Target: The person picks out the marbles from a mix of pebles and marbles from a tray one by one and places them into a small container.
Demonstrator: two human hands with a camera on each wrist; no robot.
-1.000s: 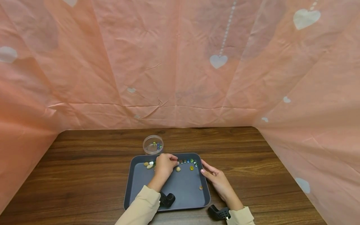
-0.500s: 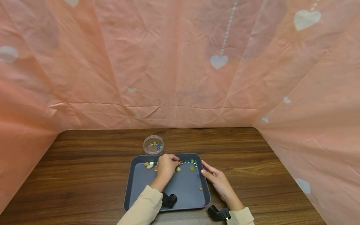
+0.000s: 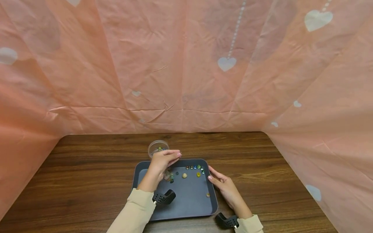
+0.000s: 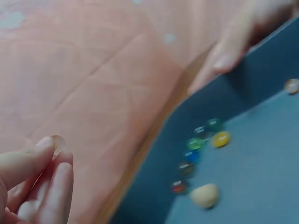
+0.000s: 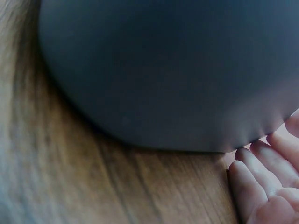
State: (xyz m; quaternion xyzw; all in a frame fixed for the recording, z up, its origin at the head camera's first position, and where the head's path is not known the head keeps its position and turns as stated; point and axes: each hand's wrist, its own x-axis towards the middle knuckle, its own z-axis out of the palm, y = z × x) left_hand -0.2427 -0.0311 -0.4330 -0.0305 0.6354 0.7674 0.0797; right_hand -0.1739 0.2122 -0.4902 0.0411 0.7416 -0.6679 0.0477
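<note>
In the head view my left hand (image 3: 158,165) is raised over the tray's far rim, near the round clear container (image 3: 154,146). Thumb and fingertips pinch a small clear glass marble (image 4: 58,144), best seen in the left wrist view. My right hand (image 3: 228,189) is at the right side of the dark grey tray (image 3: 186,205), its fingertips touching the outer wall. Inside the tray, several coloured marbles (image 3: 195,167) line the far right corner. A yellow glass piece (image 3: 198,174) and a beige pebble (image 3: 184,175) lie nearer. My left hand hides the tray's far left part.
Clear and greenish glass pieces (image 3: 169,175) lie beside my left wrist in the tray. One lone marble (image 3: 208,195) is near the right wall. The tray stands on a wooden table (image 3: 250,161), with a pink curtain (image 3: 186,81) hanging behind.
My left hand has lifted from the row of marbles and moved up and left, past the far rim, with the clear marble pinched. My right hand has stayed at the tray.
</note>
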